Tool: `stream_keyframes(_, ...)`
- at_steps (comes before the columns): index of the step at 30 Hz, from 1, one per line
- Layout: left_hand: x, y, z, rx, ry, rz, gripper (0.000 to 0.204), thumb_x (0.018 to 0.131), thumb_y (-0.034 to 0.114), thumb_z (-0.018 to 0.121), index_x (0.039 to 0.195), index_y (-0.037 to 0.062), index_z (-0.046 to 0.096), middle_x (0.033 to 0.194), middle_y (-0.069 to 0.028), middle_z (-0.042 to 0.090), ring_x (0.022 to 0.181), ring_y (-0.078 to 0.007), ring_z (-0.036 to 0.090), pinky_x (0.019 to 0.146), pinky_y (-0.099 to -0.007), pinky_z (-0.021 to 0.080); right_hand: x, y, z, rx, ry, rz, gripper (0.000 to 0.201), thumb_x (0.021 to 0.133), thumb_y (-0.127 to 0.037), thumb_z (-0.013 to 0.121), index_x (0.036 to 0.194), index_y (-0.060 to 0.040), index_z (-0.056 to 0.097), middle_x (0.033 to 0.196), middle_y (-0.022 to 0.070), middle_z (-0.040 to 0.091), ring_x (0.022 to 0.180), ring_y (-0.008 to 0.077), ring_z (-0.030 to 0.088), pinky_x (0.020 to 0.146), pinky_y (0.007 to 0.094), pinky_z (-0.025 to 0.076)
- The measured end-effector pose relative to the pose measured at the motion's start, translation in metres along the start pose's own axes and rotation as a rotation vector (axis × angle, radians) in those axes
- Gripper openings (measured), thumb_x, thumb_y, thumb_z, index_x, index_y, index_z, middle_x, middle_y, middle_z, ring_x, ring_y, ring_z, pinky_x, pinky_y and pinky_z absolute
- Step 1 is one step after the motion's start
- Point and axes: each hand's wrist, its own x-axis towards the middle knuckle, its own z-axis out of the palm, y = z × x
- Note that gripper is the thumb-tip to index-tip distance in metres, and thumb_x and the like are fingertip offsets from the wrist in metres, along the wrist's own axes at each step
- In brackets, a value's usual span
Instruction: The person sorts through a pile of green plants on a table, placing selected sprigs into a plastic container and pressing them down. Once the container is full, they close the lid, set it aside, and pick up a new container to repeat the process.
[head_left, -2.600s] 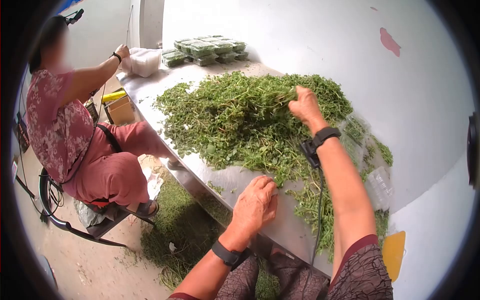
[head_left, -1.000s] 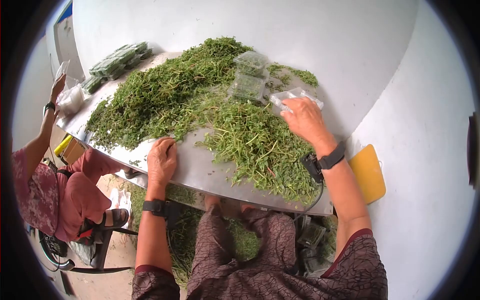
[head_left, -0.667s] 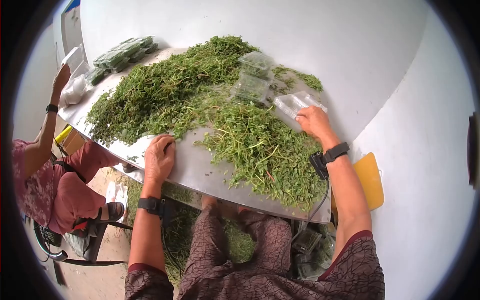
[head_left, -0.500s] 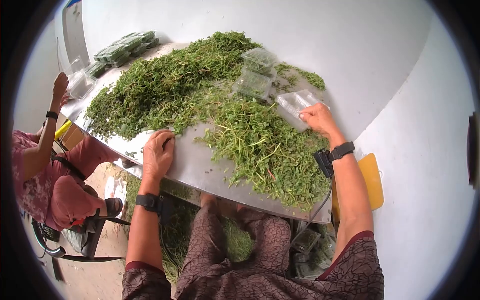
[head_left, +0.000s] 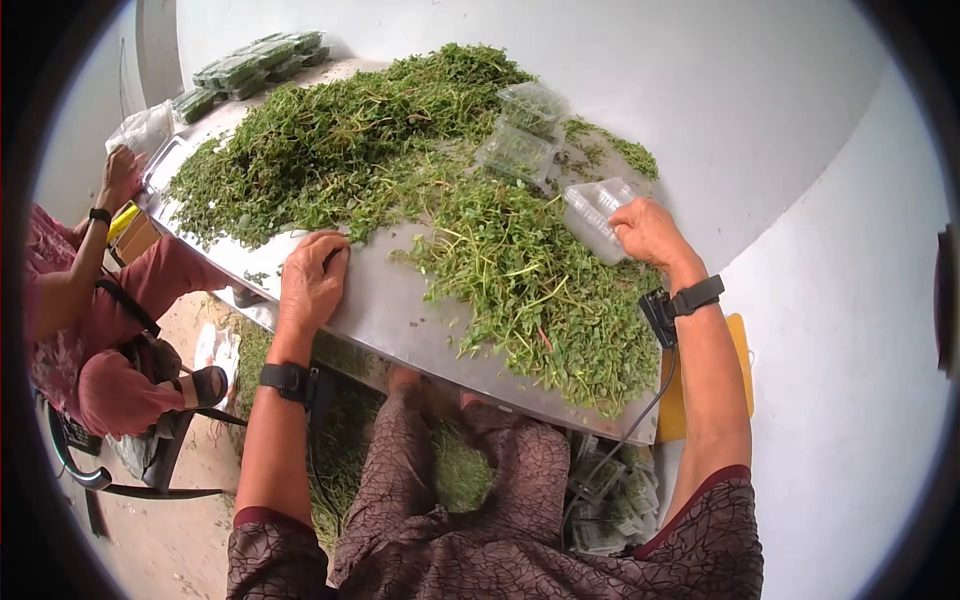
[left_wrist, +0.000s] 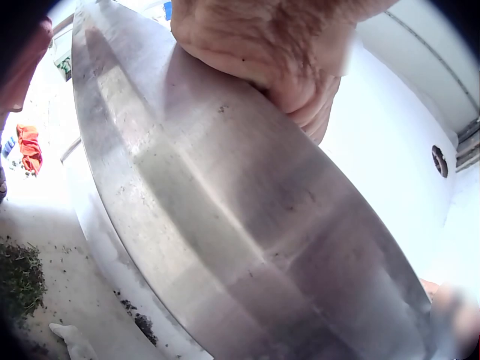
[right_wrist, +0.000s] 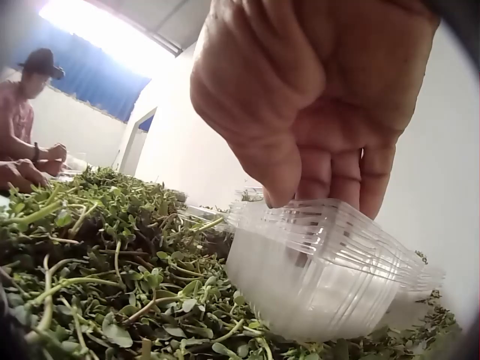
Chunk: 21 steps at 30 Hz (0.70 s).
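Observation:
Between thumb and fingers my right hand [head_left: 655, 238] pinches the rim of a stack of nested clear plastic containers [right_wrist: 322, 270], tilted beside the leafy greens. Several layered rims show in the right wrist view. My left hand [head_left: 313, 280] rests on the bare metal table [head_left: 385, 300] near its front edge, fingers loosely curled, with nothing seen in it. Right of it lies a loose heap of cut greens [head_left: 540, 300], joined to a larger, taller pile [head_left: 330, 140] behind.
More clear containers [head_left: 517, 150] stand on the greens toward the wall. Filled, closed boxes [head_left: 262, 65] are stacked at the far left. Another person [head_left: 75, 300] sits at the left end. A yellow board [head_left: 738, 370] is at the right; more containers [head_left: 610, 500] lie below the table.
My right hand left the large pile and moved right to the clear containers, gripping and tilting them. My left hand stays on the table. The other person's hands moved down toward the table.

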Motion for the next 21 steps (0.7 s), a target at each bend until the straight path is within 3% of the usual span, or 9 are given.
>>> stream_keyframes(6, -0.001, -0.001, 0.001, -0.012, 0.004, -0.009, 0.014, 0.083, 0.007, 0.06, 0.093, -0.0011, 0.066, 0.102, -0.0135, 0.067, 0.095, -0.0315, 0.063, 0.085, -0.0366, 0.049, 0.002, -0.012, -0.014, -0.098, -0.163, -0.002, 0.029, 0.066, -0.003, 0.052, 0.083, -0.0084, 0.075, 0.078, 0.0199, 0.068, 0.069, 0.0355, 0.065, 0.067, 0.0424, 0.053)
stream_keyframes(8, -0.002, -0.002, 0.002, -0.016, 0.008, -0.017, 0.014, 0.083, 0.007, 0.06, 0.093, -0.001, 0.066, 0.102, -0.0134, 0.067, 0.095, -0.0316, 0.063, 0.085, -0.0368, 0.049, 0.002, -0.008, -0.012, -0.068, -0.108, -0.102, 0.025, 0.067, 0.0, 0.048, 0.08, -0.0005, 0.07, 0.065, 0.0196, 0.062, 0.056, 0.0279, 0.059, 0.057, 0.0408, 0.047)
stream_keyframes(11, -0.002, -0.001, 0.001, -0.011, 0.015, -0.015, 0.014, 0.083, 0.007, 0.06, 0.092, -0.0009, 0.066, 0.103, -0.0132, 0.067, 0.096, -0.0317, 0.063, 0.086, -0.037, 0.049, 0.005, -0.021, -0.025, -0.121, -0.262, -0.055, 0.022, 0.066, 0.0, 0.048, 0.076, 0.0013, 0.068, 0.058, 0.0184, 0.058, 0.05, 0.0259, 0.052, 0.053, 0.0395, 0.044)
stream_keyframes(14, -0.001, 0.002, 0.0, -0.01, 0.009, -0.019, 0.015, 0.082, 0.007, 0.06, 0.093, -0.0007, 0.067, 0.103, -0.0134, 0.067, 0.096, -0.0317, 0.063, 0.086, -0.037, 0.049, 0.006, -0.018, -0.022, -0.112, -0.254, -0.052, 0.021, 0.064, 0.0, 0.049, 0.074, 0.002, 0.067, 0.055, 0.0177, 0.055, 0.047, 0.0246, 0.049, 0.051, 0.0383, 0.042)
stream_keyframes(18, -0.002, 0.002, -0.001, -0.039, 0.003, -0.025, 0.016, 0.081, 0.007, 0.06, 0.093, -0.0005, 0.067, 0.104, -0.0134, 0.066, 0.096, -0.0319, 0.063, 0.087, -0.0366, 0.049, 0.007, -0.018, -0.02, -0.168, -0.321, -0.005, 0.021, 0.063, -0.002, 0.051, 0.075, 0.002, 0.068, 0.06, 0.0202, 0.058, 0.051, 0.0286, 0.054, 0.054, 0.0405, 0.045)
stream_keyframes(21, -0.002, 0.001, 0.001, -0.053, 0.003, -0.043, 0.016, 0.081, 0.008, 0.06, 0.093, -0.0004, 0.067, 0.104, -0.0133, 0.066, 0.097, -0.0321, 0.063, 0.088, -0.0366, 0.049, 0.007, -0.016, -0.016, -0.262, -0.265, -0.1, 0.021, 0.063, -0.003, 0.052, 0.076, 0.0017, 0.068, 0.067, 0.0229, 0.062, 0.059, 0.0344, 0.061, 0.06, 0.0437, 0.048)
